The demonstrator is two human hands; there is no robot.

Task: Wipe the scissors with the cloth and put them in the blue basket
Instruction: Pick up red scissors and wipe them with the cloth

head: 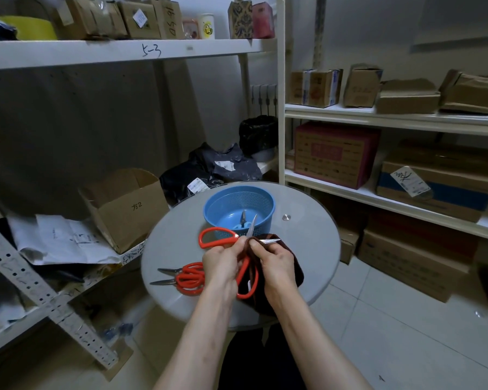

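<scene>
My left hand (223, 260) grips a pair of red-handled scissors (217, 238) near the pivot, blades spread apart. My right hand (273, 263) holds a dark maroon cloth (296, 273) pinched around one blade, whose tip pokes out to the right. The other blade points up over the blue basket (238, 204), which stands just beyond my hands on the round glass table (307, 249). Inside the basket lies another pair of scissors (243, 220) with pale blue handles. Two more red-handled scissors (185, 277) lie on the table to the left of my hands.
An open cardboard box (124, 209) and loose papers (62, 240) sit on the low shelf at left. Dark plastic bags (209, 170) lie behind the table. White shelving with cartons (406, 170) stands at right. Tiled floor (406, 333) shows below right.
</scene>
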